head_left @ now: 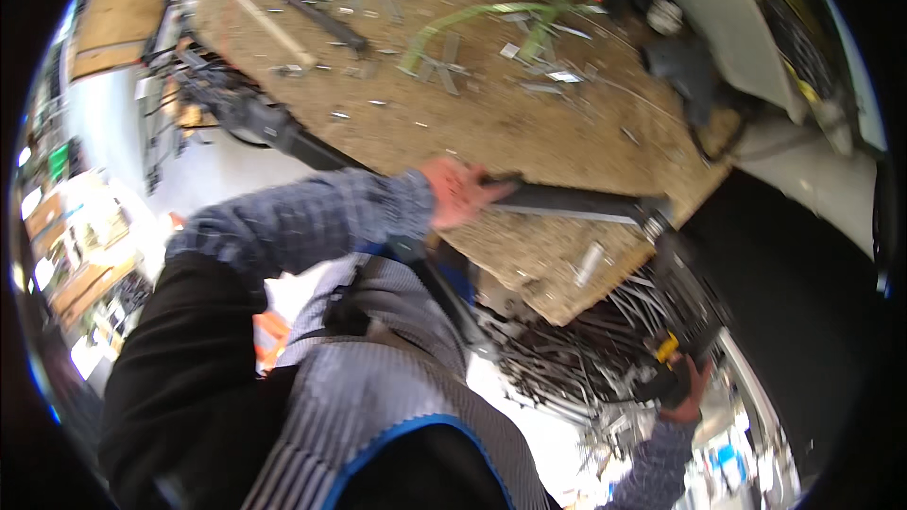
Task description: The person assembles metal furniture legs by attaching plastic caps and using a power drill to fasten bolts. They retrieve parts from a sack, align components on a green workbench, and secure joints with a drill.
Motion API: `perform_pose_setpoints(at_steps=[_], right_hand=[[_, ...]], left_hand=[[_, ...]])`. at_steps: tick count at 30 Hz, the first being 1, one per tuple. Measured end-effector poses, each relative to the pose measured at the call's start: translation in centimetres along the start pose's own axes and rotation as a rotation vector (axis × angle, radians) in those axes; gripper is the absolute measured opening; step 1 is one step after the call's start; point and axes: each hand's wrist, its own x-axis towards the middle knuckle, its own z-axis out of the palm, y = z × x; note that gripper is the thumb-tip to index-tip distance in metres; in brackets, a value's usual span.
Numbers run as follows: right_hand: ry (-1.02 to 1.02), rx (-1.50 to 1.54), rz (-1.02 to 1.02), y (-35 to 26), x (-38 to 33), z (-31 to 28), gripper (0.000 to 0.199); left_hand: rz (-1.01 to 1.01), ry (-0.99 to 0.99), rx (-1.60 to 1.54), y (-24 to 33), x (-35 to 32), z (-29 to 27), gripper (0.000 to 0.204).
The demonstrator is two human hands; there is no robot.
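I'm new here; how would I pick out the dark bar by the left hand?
Find the brown worktop, then the left hand near its closest edge. The dark bar runs rightward from that hand. Unlike the curved green strip farther back, it is dark with a pale lower edge.

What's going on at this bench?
A person's left hand holds one end of a long dark strip over the wooden bench top. The right hand holds a dark tool, its nose at the strip's other end; blur hides whether they touch. Small pale scraps lie scattered across the bench top.
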Motion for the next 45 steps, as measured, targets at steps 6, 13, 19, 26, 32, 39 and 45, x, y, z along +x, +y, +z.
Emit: perform_pose_setpoints(at_steps=[6,13,19,26,32,39,45], right_hand=[[-0.023,0.613,0.286,-1.7,0.9,-0.3,0.045],[-0.003,0.531,0.242,-4.2,4.3,0.5,0.049],[-0.002,0.55,0.337,-4.6,5.3,-1.5,0.047],[0.037,0.459,0.304,-5.7,5.8,-1.0,0.043],[0.062,0.337,0.355,-6.6,6.0,-0.4,0.049],[0.042,0.318,0.313,-7.0,5.7,0.0,0.043],[0.027,0.273,0.342,-5.8,5.4,-0.7,0.04]], left_hand=[[-0.071,-0.092,0.13,-0.5,2.7,-5.2,0.06],[0.055,0.285,0.538,3.9,6.9,-5.5,0.069],[0.193,0.409,0.518,5.8,11.8,-3.6,0.054],[0.224,0.435,0.566,4.7,13.9,-3.8,0.052],[0.245,0.515,0.515,4.2,14.4,-3.2,0.055],[0.242,0.554,0.551,4.0,14.8,-2.6,0.054],[0.243,0.536,0.518,4.1,14.8,-2.7,0.054]])
